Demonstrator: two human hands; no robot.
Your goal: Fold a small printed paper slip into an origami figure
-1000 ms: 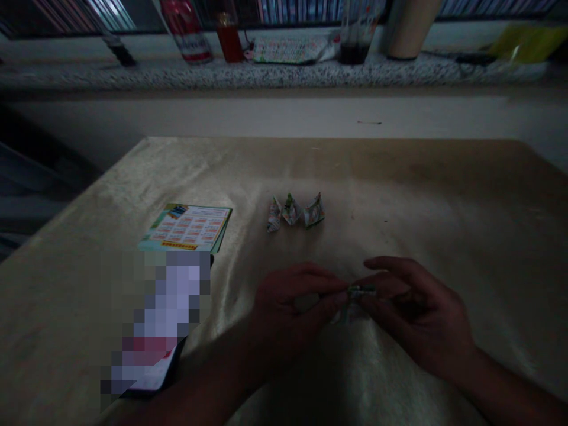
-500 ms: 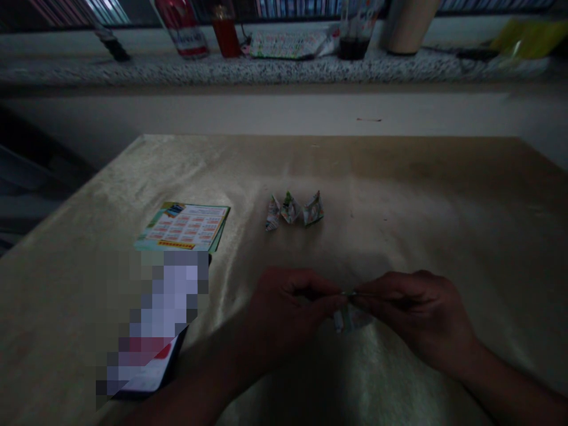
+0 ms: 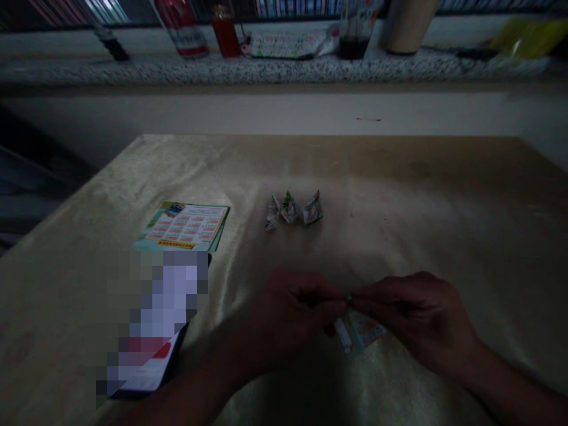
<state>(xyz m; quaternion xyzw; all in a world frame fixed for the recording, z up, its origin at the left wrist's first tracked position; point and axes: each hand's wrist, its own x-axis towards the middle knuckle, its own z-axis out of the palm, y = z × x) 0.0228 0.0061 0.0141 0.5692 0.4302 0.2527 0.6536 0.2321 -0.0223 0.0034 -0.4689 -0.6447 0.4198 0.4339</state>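
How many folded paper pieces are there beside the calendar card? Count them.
3, in a row right of the calendar card: left piece, middle piece, right piece. Others may be hidden.

On my feed, the left hand (image 3: 297, 302) and right hand (image 3: 415, 313) hide the upper part of the small green-and-white printed paper (image 3: 357, 332), and its print is too dim for me to read. Pixelated blocks mask most of the black-edged rectangular phone (image 3: 148, 374). I find the lettering on the flat green-edged calendar card (image 3: 186, 226) too small. The top edge cuts off the red-and-white cylindrical can (image 3: 184, 29) and beige cylindrical container (image 3: 412, 26).
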